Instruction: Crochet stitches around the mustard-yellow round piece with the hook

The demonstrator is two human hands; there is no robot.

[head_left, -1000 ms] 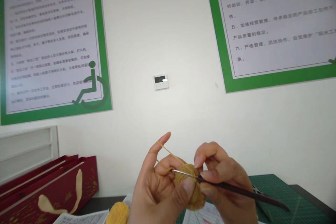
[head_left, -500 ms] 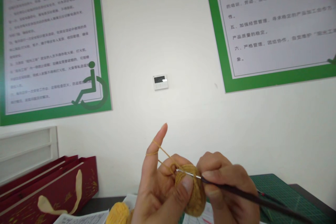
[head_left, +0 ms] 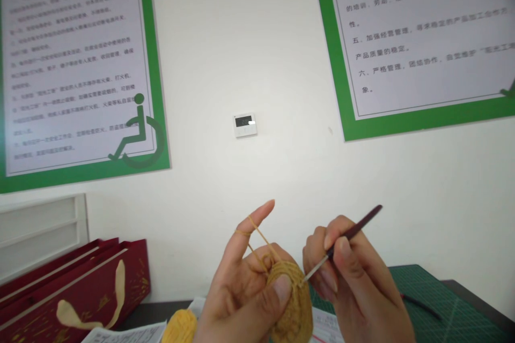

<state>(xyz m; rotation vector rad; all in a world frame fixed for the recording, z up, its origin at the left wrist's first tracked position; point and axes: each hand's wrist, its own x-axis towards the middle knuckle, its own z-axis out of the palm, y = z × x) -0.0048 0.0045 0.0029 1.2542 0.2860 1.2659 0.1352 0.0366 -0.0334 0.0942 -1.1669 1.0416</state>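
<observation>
My left hand (head_left: pixel 245 295) pinches a small round mustard-yellow crochet piece (head_left: pixel 293 305) between thumb and fingers. Its raised forefinger carries a strand of yellow yarn (head_left: pixel 259 236) that runs down to the piece. My right hand (head_left: pixel 358 284) grips a crochet hook (head_left: pixel 341 244) with a dark handle and a silver shaft. The hook's tip meets the upper right edge of the piece, and the handle points up and to the right.
A ball of yellow yarn (head_left: pixel 181 327) lies on papers (head_left: pixel 124 334) at the bottom edge. Dark red gift bags (head_left: pixel 76 289) stand at the left. A green cutting mat (head_left: pixel 442 305) covers the table at the right. Green-framed posters (head_left: pixel 76 64) and a small wall controller (head_left: pixel 244 125) hang on the white wall.
The hook has swung from lying across the piece, handle low right, to handle raised up-right with its tip at the piece's right edge. My left forefinger stays raised with the yarn.
</observation>
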